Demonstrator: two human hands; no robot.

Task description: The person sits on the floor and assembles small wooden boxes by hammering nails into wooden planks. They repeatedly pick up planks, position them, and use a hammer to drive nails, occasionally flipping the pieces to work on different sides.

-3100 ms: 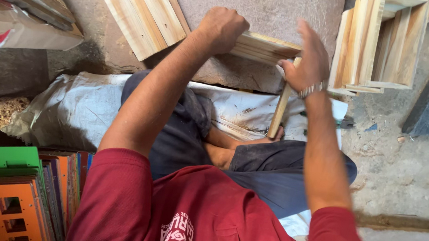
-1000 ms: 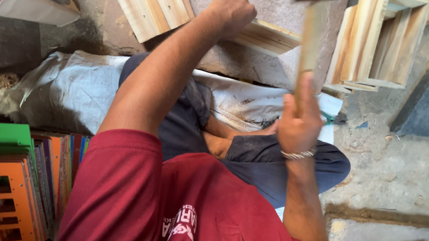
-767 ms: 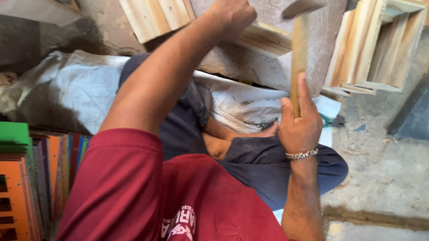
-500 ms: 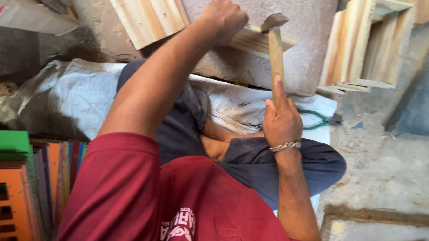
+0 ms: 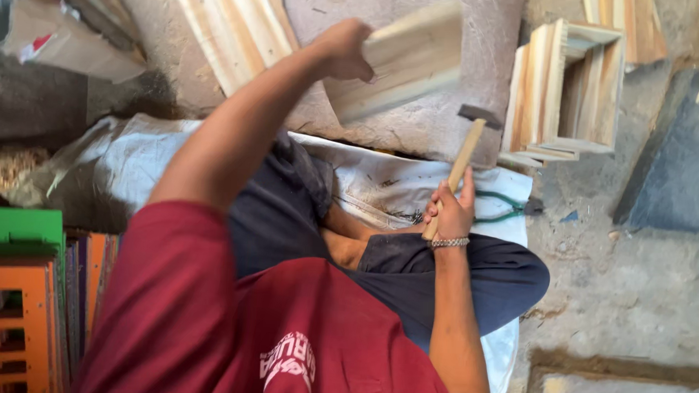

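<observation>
My left hand (image 5: pixel 342 48) grips a pale wooden slat piece (image 5: pixel 406 61), lifted and blurred over a flat stone block (image 5: pixel 415 129). My right hand (image 5: pixel 449 213) holds a wooden-handled hammer (image 5: pixel 465 154) upright, its dark head up near the block's right edge. A metal bracelet sits on that wrist. I sit cross-legged in dark trousers and a red shirt on a white sack (image 5: pixel 397 187).
Loose wooden slats (image 5: pixel 231 26) lie beyond the block at the left. Assembled wooden boxes (image 5: pixel 566 92) stand at the right. Green-handled pliers (image 5: pixel 506 207) rest on the sack. Green and orange painted panels (image 5: pixel 15 300) stack at the lower left. A dark slab (image 5: pixel 677 171) lies far right.
The hammer came down from its raised swing and drew back toward my lap. My left hand lifted the wooden piece off the block and swung it to the right.
</observation>
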